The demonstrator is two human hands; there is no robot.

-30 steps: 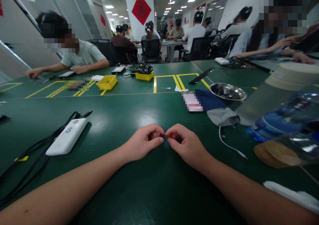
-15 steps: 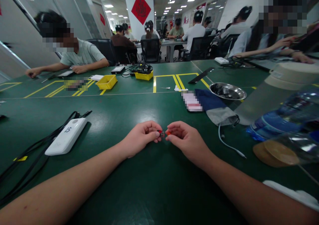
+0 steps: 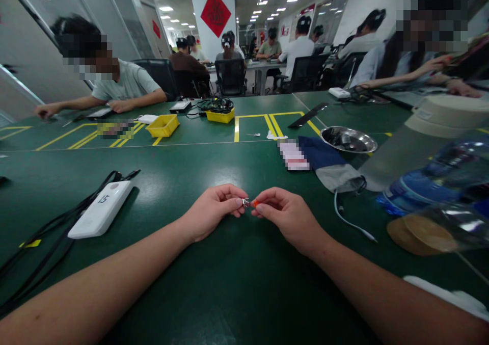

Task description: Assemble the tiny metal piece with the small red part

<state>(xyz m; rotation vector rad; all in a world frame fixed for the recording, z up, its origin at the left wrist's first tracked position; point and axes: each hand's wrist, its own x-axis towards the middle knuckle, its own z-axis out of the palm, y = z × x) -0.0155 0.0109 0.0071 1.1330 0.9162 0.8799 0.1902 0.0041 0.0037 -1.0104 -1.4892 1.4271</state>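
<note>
Above the green table (image 3: 214, 284), my left hand (image 3: 217, 207) pinches a small silvery metal piece (image 3: 245, 202) between thumb and fingers. Close to its right, my right hand (image 3: 284, 212) holds a small orange piece (image 3: 255, 203) at its fingertips. The two pieces face each other at very close range; whether they touch is too small to tell. The curled fingers partly hide both pieces.
On the left lie a white power bank (image 3: 101, 210) and black cables (image 3: 49, 238). Ahead are yellow bins (image 3: 163, 126), a phone (image 3: 294, 155) and a metal bowl (image 3: 349, 139). Bottles (image 3: 428, 131) stand at right. A person (image 3: 126, 82) sits across, left.
The small metal piece shows more silver between the fingertips, and the orange piece has shifted slightly left. My fingers have moved only a little.
</note>
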